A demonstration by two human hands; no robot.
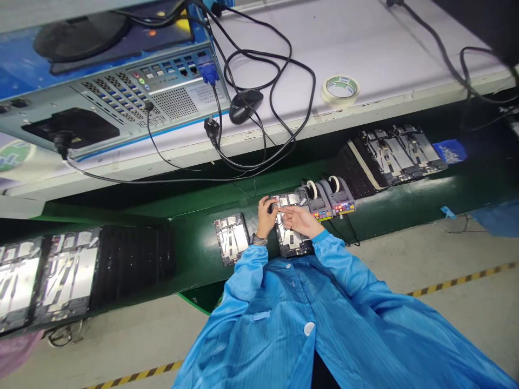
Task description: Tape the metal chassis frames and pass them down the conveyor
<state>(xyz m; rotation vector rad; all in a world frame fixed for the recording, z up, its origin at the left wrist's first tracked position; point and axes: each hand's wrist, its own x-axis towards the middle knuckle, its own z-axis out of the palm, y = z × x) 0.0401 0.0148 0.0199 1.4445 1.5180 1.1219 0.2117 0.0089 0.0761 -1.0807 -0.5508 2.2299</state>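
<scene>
Clock read from the opened device (290, 237) in front of me, 12 pointing away. It lies flat on the green table (194, 243), silver plates up, partly under my hands.

Left hand (265, 217): from 10 o'clock, thumb and fingers curled, nearly closed. Right hand (299, 220): in from 3, palm loosely open, fingers fairly straight, tips meeting the left's over the device's upper half. Cannot tell whether either grips something small.

Step in hand, my judgement: fine two-handed fingertip work on or just over that upper half. From here the next move calls for steady wrists and a light touch, the thin parts looking easy to snag.

Edges: at 6 o'clock the device's near end sits close to the table's front edge and my blue coat (284, 302); little slack there. At 2, two tape dispensers (318, 204) stand just beside it, cramping my right side. At 12, the white shelf (324, 121) overhangs the back, a black cable (162, 180) sagging off its lip. At 9, a second device (232, 239) lies near; past it, green surface runs to a dark tray (130, 259): my widest sideways room.
</scene>
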